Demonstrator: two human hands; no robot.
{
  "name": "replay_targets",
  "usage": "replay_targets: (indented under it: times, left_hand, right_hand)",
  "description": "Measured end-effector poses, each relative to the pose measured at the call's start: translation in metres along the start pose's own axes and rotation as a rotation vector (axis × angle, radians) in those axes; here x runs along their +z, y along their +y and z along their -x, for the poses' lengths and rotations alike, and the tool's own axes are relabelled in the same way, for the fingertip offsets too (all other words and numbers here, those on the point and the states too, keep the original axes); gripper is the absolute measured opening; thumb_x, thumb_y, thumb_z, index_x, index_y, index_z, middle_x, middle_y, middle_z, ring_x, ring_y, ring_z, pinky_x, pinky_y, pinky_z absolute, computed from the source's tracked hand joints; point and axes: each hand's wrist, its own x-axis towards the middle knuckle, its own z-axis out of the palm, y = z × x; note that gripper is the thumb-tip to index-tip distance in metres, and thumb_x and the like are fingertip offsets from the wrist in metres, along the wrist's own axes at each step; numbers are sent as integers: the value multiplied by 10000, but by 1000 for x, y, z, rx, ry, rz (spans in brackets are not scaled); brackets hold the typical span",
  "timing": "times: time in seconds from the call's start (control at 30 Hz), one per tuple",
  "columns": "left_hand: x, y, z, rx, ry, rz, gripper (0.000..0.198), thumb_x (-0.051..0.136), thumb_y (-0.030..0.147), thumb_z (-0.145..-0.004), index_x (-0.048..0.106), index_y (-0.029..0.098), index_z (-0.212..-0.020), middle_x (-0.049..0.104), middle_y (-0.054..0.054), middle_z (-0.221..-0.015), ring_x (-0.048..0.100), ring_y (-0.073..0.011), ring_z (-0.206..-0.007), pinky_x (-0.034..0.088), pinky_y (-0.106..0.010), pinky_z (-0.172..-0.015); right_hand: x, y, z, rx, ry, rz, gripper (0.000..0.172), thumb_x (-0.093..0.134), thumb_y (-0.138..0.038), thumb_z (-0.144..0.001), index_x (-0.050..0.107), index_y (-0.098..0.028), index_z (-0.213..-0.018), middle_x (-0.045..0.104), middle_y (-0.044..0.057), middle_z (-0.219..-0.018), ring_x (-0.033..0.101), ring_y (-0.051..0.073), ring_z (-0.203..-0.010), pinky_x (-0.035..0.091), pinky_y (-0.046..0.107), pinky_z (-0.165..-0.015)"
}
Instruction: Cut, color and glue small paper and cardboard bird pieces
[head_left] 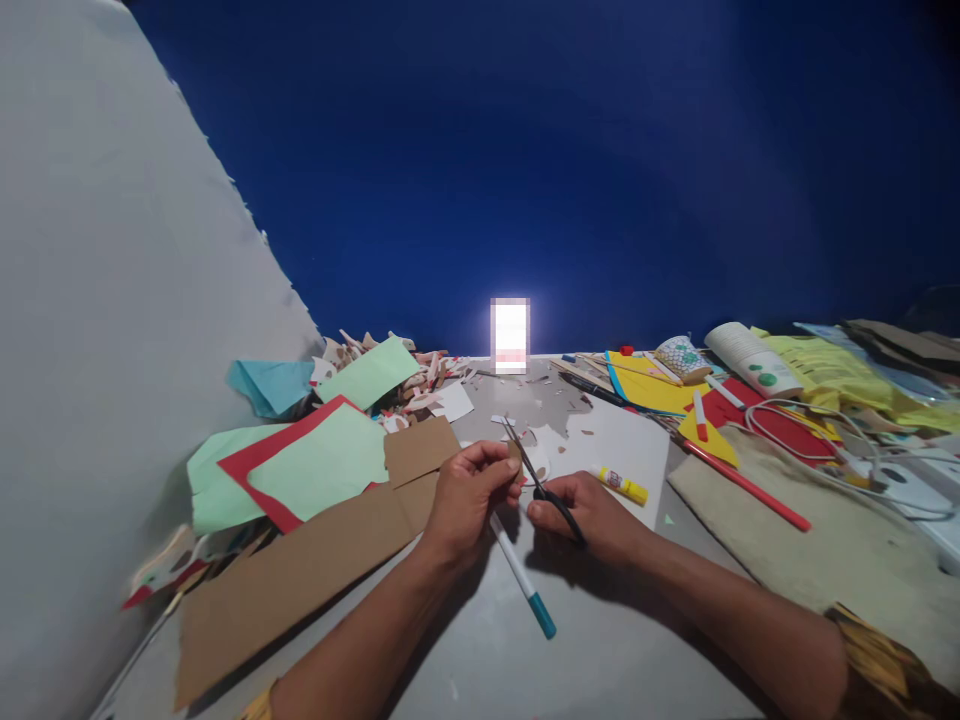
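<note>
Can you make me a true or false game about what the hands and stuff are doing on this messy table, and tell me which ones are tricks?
1. The right hand holds black-handled scissors. True.
2. The left hand holds a spoon. False: the left hand holds a small brown piece.
3. The yellow glue stick lies on a white sheet. True.
4. The white marker has a red cap. False: the marker's cap is teal.
5. The wall behind the table is blue. True.
</note>
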Motion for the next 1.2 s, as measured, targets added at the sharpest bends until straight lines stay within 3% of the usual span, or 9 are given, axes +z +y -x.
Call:
replay_targets:
  times: [0.43, 0.6, 0.8, 1.0, 1.2]
  left_hand:
    - [4, 9, 1, -3, 9, -35, 261, 833, 240, -560, 650, 151, -723, 602, 19, -539, 541, -93, -476, 443, -208, -498]
    - [0, 7, -1, 4, 17, -35, 250, 828, 218, -549, 652, 151, -713, 610, 21, -574, 539, -89, -473, 432, -206, -486]
    - [1, 12, -2, 5, 3, -57, 193, 786, 193, -530, 631, 146, -637, 598, 15, -542, 503, -73, -442, 386, -191, -469]
    - [0, 13, 0, 14, 8, -67, 153, 750, 170, -553, 634, 149, -650, 552, 34, -512, 473, -67, -436, 363, -186, -458]
    - [-4, 7, -4, -24, -49, 73, 267, 865, 216, -594, 652, 149, -740, 623, 16, -619, 575, -89, -526, 472, -199, -533]
  right_hand:
    - [0, -4, 3, -6, 28, 48, 504, 648, -564, -842, 427, -194, -581, 380, -47, -525, 304, 87, -531, 236, 242, -494]
    - [0, -1, 3, 16, -3, 30, 450, 655, -466, -845, 416, -198, -573, 371, -47, -518, 295, 88, -514, 207, 244, -480]
    - [-9, 8, 1, -43, -43, 79, 402, 734, -428, -785, 492, -185, -575, 411, -47, -528, 350, 92, -546, 207, 222, -499]
    - [-8, 2, 3, 22, -31, 67, 455, 694, -489, -819, 506, -175, -549, 427, -35, -502, 358, 86, -510, 227, 225, -481]
    - [-3, -10, 3, 67, 27, -40, 387, 661, -483, -809, 517, -184, -609, 473, -26, -534, 377, 82, -488, 261, 215, -453]
